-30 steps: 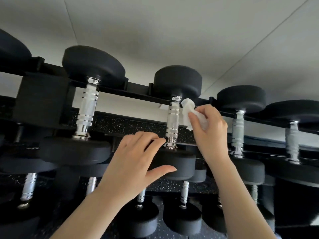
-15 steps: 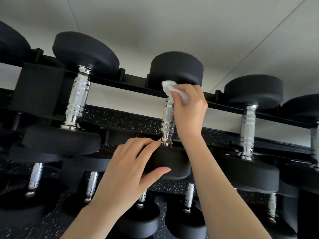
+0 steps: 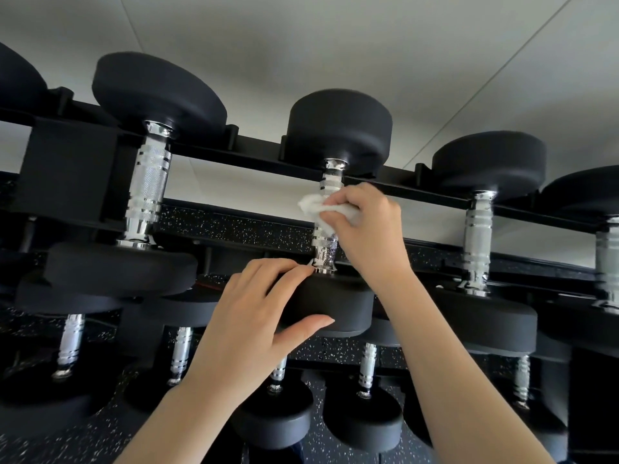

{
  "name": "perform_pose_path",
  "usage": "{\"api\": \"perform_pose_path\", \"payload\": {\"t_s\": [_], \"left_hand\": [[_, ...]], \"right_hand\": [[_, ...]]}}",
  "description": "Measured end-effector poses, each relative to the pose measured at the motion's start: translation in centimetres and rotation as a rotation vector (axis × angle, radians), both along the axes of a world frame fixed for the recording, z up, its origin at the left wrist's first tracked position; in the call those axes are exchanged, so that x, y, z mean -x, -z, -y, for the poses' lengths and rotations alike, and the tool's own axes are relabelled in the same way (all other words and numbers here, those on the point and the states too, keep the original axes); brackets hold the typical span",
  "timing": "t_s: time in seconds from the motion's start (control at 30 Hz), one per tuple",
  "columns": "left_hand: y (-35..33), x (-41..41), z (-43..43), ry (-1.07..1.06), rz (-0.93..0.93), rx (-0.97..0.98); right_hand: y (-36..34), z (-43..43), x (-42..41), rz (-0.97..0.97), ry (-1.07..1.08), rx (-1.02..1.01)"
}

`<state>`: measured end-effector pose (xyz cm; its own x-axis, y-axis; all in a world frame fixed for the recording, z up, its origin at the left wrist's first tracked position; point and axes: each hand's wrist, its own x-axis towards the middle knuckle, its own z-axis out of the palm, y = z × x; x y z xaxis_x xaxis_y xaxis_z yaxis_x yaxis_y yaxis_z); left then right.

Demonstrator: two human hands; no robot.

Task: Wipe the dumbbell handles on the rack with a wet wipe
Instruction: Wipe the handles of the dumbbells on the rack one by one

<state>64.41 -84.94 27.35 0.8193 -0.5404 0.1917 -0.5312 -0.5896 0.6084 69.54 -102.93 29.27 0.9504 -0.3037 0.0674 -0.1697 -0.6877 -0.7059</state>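
Pinching wet wipe [image 3: 315, 209] against mid-shaft of chrome handle [image 3: 325, 249] with right hand [image 3: 366, 229], clasping black dumbbell head [image 3: 338, 303] just below with left hand [image 3: 254, 313] — best wrapped fully round, drawn down to the collar beneath the grip, head held firm.

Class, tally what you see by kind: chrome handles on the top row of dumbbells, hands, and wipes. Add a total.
Top-row chrome handles: 4
Hands, left hand and right hand: 2
Wet wipe: 1
Total: 7
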Motion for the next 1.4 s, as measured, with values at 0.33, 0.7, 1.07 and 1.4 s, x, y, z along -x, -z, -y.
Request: {"api": "perform_pose_path", "payload": {"t_s": [0.33, 0.7, 1.07, 1.4], "left_hand": [[0.2, 0.3, 0.2, -0.016, -0.012, 0.035], [0.4, 0.5, 0.3, -0.022, -0.026, 0.063], [0.8, 0.5, 0.4, -0.035, -0.011, 0.057], [0.8, 0.6, 0.5, -0.041, -0.020, 0.044]], "right_hand": [[-0.5, 0.4, 3.1, -0.207, -0.125, -0.122], [-0.5, 2.3, 4.3, -0.362, -0.066, -0.229], [0.5, 1.5, 4.2, -0.247, 0.166, -0.390], [0.5, 0.7, 0.8, -0.033, 0.340, -0.447]]}}
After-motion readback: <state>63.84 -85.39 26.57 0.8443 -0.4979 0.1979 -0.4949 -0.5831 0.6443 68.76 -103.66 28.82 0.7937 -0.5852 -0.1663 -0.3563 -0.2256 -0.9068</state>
